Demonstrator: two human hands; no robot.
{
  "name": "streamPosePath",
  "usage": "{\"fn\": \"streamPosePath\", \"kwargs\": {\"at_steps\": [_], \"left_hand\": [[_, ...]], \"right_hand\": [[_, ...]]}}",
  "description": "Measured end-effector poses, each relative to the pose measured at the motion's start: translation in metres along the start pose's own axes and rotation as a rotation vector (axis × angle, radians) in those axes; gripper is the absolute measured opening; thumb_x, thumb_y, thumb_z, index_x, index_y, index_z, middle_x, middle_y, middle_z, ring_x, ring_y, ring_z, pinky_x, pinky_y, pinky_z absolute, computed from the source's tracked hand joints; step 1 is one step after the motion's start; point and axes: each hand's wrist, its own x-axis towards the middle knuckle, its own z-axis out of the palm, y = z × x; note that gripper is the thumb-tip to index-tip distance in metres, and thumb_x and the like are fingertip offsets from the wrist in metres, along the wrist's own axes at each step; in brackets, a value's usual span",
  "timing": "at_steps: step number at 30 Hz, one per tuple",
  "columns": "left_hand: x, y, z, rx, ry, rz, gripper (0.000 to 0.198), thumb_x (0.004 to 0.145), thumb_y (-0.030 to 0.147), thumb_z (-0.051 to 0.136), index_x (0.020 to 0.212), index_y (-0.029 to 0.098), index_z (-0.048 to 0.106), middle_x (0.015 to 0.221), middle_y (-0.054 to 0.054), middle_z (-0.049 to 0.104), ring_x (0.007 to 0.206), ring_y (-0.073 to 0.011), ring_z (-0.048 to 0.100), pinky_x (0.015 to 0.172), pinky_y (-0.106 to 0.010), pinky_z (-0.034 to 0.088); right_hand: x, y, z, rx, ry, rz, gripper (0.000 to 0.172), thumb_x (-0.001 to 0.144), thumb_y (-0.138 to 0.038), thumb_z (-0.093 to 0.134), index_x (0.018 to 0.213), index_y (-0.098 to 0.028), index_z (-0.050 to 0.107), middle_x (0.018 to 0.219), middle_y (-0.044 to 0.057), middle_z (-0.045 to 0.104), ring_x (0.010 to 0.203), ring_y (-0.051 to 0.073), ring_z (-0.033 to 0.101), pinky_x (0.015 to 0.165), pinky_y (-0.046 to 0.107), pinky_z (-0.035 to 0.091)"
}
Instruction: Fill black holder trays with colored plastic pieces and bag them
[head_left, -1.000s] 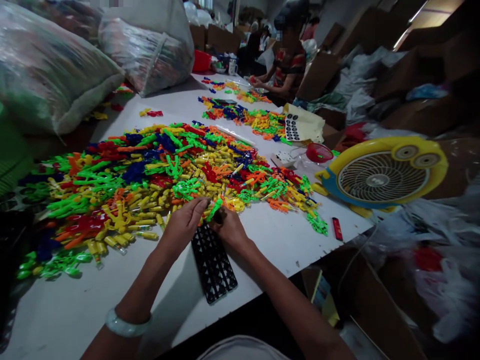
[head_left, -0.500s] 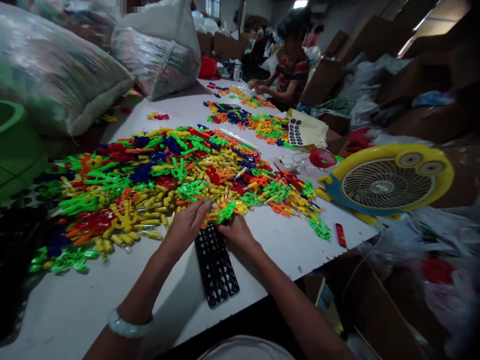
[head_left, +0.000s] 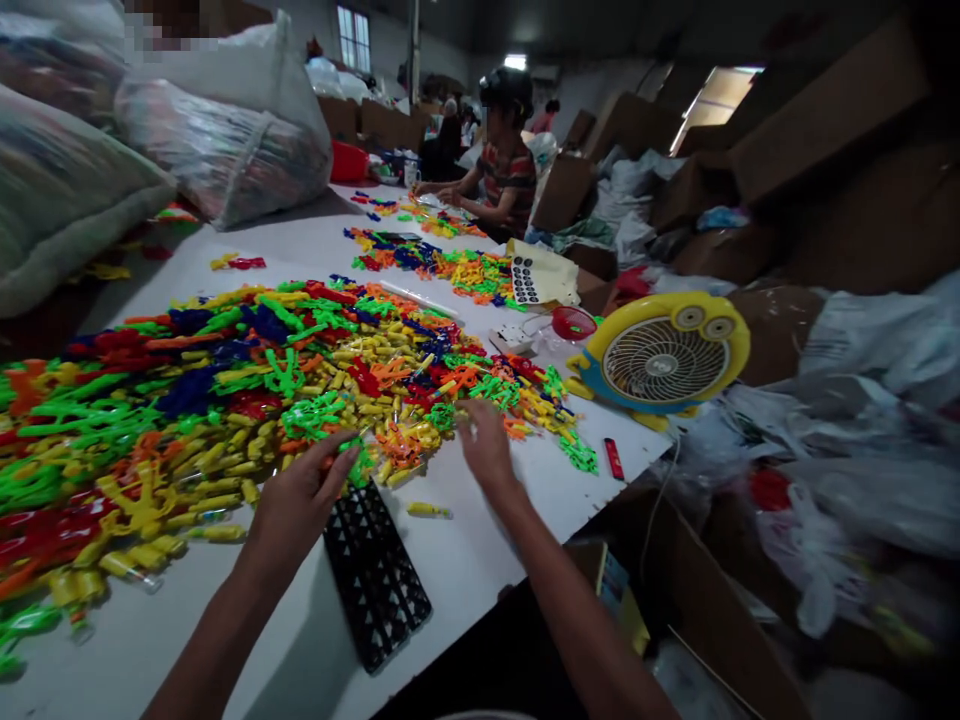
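A large heap of small plastic figures and yellow capsules (head_left: 232, 450) covers the white table (head_left: 450, 560). My left hand (head_left: 307, 490) is at the heap's near edge, its fingers closed round something I cannot make out, with orange and green pieces beside it. To its right, my right hand (head_left: 484, 445) reaches to the heap's edge; its fingertips are blurred against green pieces. A black tray with rows of pockets (head_left: 379, 580) lies just below and between the hands. One yellow capsule (head_left: 429, 510) lies alone right of the tray.
A yellow fan (head_left: 660, 355) stands at the table's right edge, near a red object (head_left: 613, 458). Stuffed clear bags (head_left: 225, 140) stand at the back left. Farther off, a person in a striped shirt (head_left: 506, 180) sits by smaller piles. Boxes and plastic bags fill the right.
The view has turned right. My hands have moved apart, the right one away from the tray's top end. A lone capsule now shows beside the tray.
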Motion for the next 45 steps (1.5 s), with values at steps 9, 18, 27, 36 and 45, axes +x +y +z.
{"fn": "streamPosePath", "kwargs": {"at_steps": [9, 18, 27, 36, 45], "left_hand": [[-0.024, 0.012, -0.001, -0.103, 0.065, -0.05, 0.054, 0.084, 0.06, 0.051, 0.123, 0.026, 0.063, 0.121, -0.004, 0.069, 0.106, -0.0251, 0.066, 0.093, -0.033, 0.051], [-0.002, 0.009, -0.017, -0.396, -0.176, -0.055, 0.06, 0.081, 0.066, 0.053, 0.121, 0.022, 0.066, 0.128, -0.004, 0.065, 0.127, -0.0277, 0.054, 0.111, -0.042, 0.039], [-0.004, 0.017, -0.015, -0.391, -0.21, 0.0, 0.06, 0.083, 0.067, 0.05, 0.116, 0.021, 0.069, 0.123, -0.005, 0.069, 0.12, -0.0253, 0.059, 0.106, -0.037, 0.042], [-0.005, 0.013, -0.004, -0.424, -0.223, 0.03, 0.047, 0.09, 0.052, 0.049, 0.115, 0.017, 0.067, 0.122, -0.008, 0.068, 0.116, -0.0229, 0.06, 0.103, -0.035, 0.044], [-0.008, 0.018, -0.007, -0.429, -0.218, 0.026, 0.044, 0.09, 0.048, 0.048, 0.116, 0.018, 0.067, 0.123, -0.008, 0.068, 0.117, -0.0229, 0.059, 0.104, -0.035, 0.042]], "right_hand": [[-0.016, 0.065, -0.026, -0.072, -0.207, -0.214, 0.049, 0.087, -0.034, 0.061, 0.133, -0.019, 0.054, 0.138, 0.014, 0.054, 0.134, 0.027, 0.039, 0.114, 0.051, 0.026], [-0.024, 0.045, -0.05, -0.289, -0.131, 0.123, 0.025, 0.09, -0.039, 0.054, 0.096, -0.016, 0.062, 0.097, 0.012, 0.065, 0.097, 0.025, 0.059, 0.085, 0.037, 0.045], [-0.01, 0.013, -0.044, -0.644, -0.383, 0.235, 0.026, 0.088, -0.027, 0.054, 0.106, -0.01, 0.06, 0.104, 0.021, 0.067, 0.098, 0.03, 0.066, 0.073, 0.034, 0.045], [-0.024, 0.014, -0.05, -0.223, -0.209, 0.378, 0.043, 0.081, -0.02, 0.057, 0.121, -0.009, 0.048, 0.093, 0.017, 0.07, 0.093, 0.031, 0.069, 0.077, 0.039, 0.052], [-0.068, -0.033, -0.012, 0.871, -0.374, 0.536, 0.048, 0.068, -0.033, 0.071, 0.103, -0.02, 0.041, 0.081, -0.003, 0.062, 0.055, 0.017, 0.07, 0.051, 0.029, 0.059]]}}
